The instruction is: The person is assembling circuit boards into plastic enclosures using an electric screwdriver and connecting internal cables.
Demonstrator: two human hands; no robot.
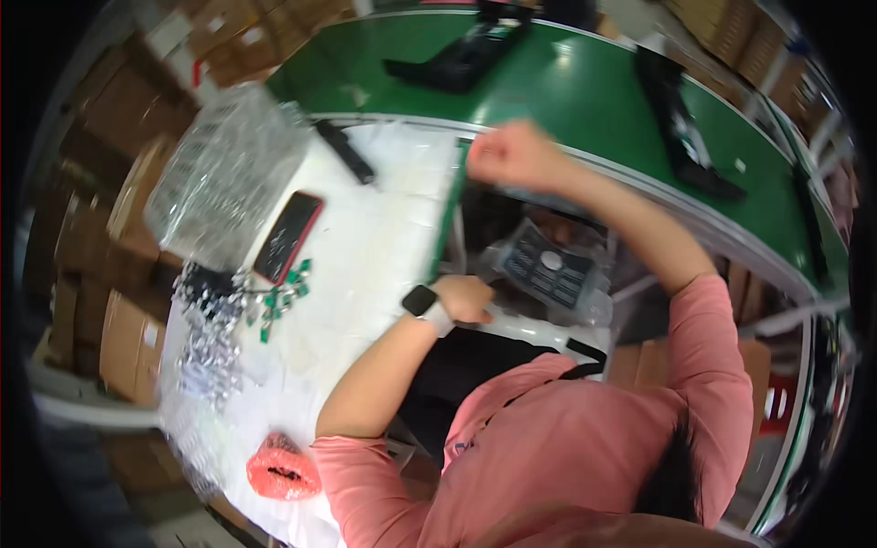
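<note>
My right hand (514,155) is raised above the near edge of the green conveyor, blurred by motion. Its fingers are curled into a fist, and what they hold, if anything, does not show. Low over the edge of the white worktable is my left hand (464,300), with a dark watch (419,300) on the wrist. Its fingers look bent inward and their tips are hidden. A clear plastic bag (546,265) with dark flat pieces and a white round spot lies beyond my lap, close to the left hand.
On the white table (365,237) lie a black handheld tool (344,151), a red-edged phone (290,236), small green pieces (274,304), silvery parts (208,352), bubble wrap (228,173) and a coral roll (283,468). Black assemblies (461,55) rest on the green conveyor (566,82). Cartons (132,347) stand left.
</note>
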